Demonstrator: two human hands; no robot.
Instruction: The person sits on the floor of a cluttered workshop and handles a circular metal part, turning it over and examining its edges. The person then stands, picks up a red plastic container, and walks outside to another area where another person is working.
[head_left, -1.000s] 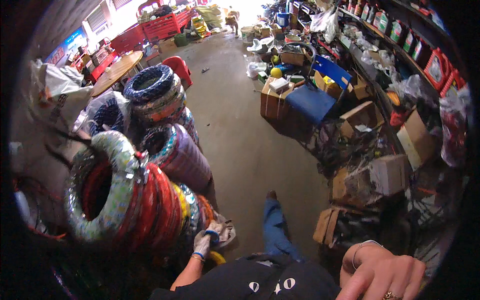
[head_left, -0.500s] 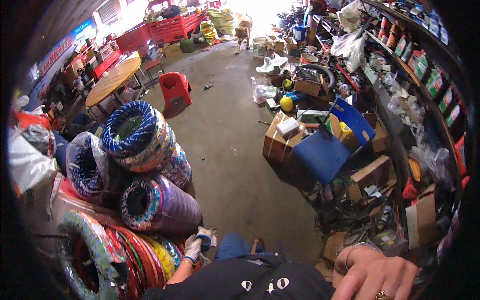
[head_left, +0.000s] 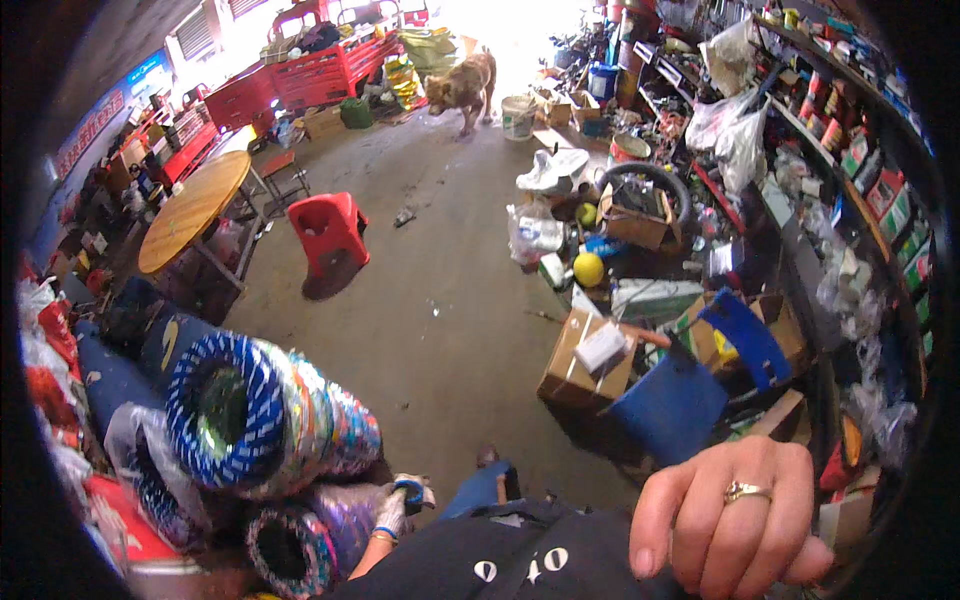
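My left hand (head_left: 398,508), in a white glove, is low at the centre, closed on something small, blue and dark that I cannot make out. Beside it are wrapped tyre stacks, one purple (head_left: 340,525) and one with blue striped wrap (head_left: 220,380). My right hand (head_left: 725,515), bare with a gold ring, is raised at the lower right with fingers curled down; whatever they hold is hidden.
A blue chair (head_left: 665,410) and cardboard boxes (head_left: 570,370) crowd the right, below cluttered shelves (head_left: 850,180). A red stool (head_left: 330,235) and round wooden table (head_left: 190,210) stand left. A brown dog (head_left: 465,85) is near the bright doorway, beside red metal frames (head_left: 330,70).
The view has moved forward along the aisle past the red tyre stack, now out of sight. The dog has come further in and leftward. Both hands stay low; my right fingers have shifted.
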